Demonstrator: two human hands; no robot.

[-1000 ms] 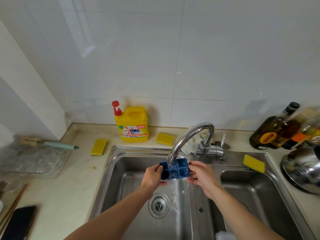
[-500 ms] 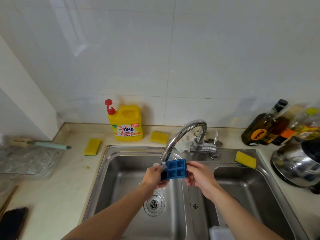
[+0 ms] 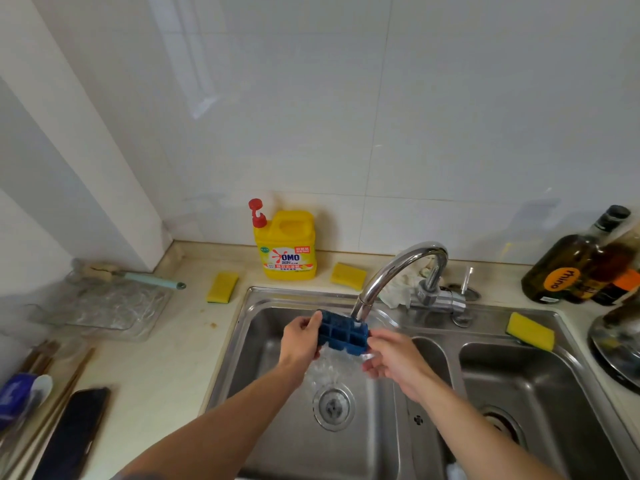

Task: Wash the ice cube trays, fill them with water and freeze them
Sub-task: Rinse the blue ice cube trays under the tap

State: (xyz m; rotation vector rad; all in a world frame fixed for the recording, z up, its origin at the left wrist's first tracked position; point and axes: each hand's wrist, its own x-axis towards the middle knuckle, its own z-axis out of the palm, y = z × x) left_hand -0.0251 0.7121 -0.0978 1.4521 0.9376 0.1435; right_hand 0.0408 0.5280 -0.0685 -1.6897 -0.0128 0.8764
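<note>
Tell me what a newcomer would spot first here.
The blue ice cube tray, held under the running faucet over the left sink basin: the left hand grips its left end, the right hand meets its right end. Next, the yellow detergent jug against the back wall.

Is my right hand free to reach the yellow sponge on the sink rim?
Probably yes: only open sink lies between right hand and sponge, though it must leave the blue tray to the left hand.
</note>
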